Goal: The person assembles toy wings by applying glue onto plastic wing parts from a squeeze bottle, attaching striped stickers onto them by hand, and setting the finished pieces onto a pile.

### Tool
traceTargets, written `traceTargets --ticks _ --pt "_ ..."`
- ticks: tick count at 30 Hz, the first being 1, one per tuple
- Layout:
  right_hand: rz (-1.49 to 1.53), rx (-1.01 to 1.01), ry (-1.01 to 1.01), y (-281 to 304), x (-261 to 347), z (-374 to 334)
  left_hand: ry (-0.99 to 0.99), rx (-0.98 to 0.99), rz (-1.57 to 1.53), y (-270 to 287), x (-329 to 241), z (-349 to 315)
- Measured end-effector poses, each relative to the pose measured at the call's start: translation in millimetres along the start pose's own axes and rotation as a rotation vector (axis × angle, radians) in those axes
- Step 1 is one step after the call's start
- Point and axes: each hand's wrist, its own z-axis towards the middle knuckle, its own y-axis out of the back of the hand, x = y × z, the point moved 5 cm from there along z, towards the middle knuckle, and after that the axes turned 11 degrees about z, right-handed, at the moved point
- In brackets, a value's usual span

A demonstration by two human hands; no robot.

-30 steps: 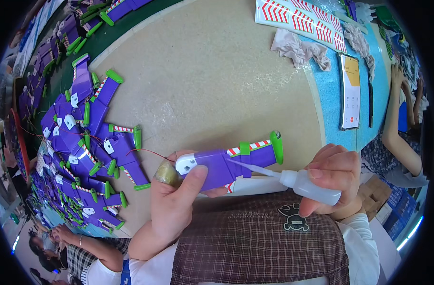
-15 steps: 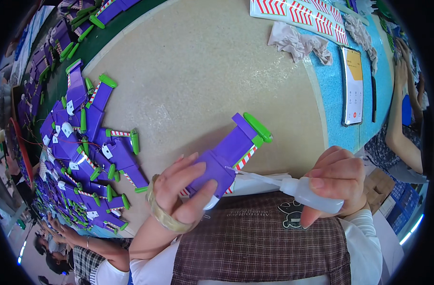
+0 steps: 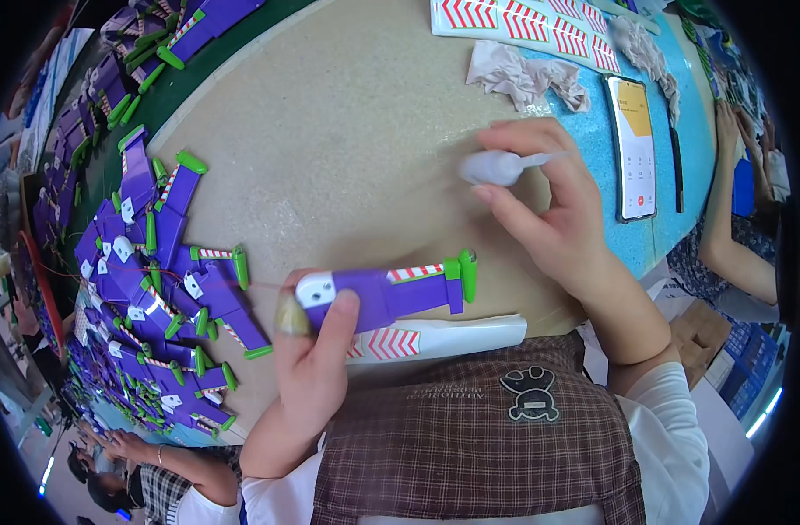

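Observation:
My left hand (image 3: 317, 363) grips a purple plastic toy wing (image 3: 365, 297) at its white-capped end, thumb on top. The wing lies level, its green tip pointing right, and a red-and-white striped strip runs along its far edge. Over the table to the right, my right hand (image 3: 566, 210) pinches a small white squeeze bottle (image 3: 493, 169) between thumb and fingers. Its thin nozzle points right, back over the fingers, away from the wing. Below the wing, a white backing strip with red chevron stickers (image 3: 452, 336) lies along the near table edge.
A heap of similar purple wings (image 3: 168, 262) fills the left side, with thin red wires. Crumpled tissue (image 3: 514, 77), a chevron sticker sheet (image 3: 470, 19) and a phone (image 3: 629, 149) lie at the far right. Other people sit at right and lower left.
My left hand has turned the wing over and level, bringing its white cap into view. My right hand has moved up and away with the bottle, whose nozzle has swung away from the wing.

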Motion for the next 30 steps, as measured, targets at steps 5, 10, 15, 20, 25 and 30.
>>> traceTargets --ticks 5,10,15,20,25,30 --pt "0.15 0.091 -0.361 3 1 -23 0.123 -0.011 -0.137 -7 6 4" --pt "0.126 0.375 -0.063 -28 30 -32 0.188 0.091 -0.244 -19 15 0" --pt "0.274 0.378 0.066 -46 26 -33 0.259 0.098 -0.255 -29 23 -8" --pt "0.308 0.338 0.181 -52 31 -33 0.229 0.061 -0.234 -29 19 -19" --pt "0.224 0.351 0.135 -53 36 -41 0.246 0.147 -0.282 -26 22 -16" --pt "-0.192 0.327 0.185 -29 40 -21 0.043 -0.306 -0.327 18 9 -4"
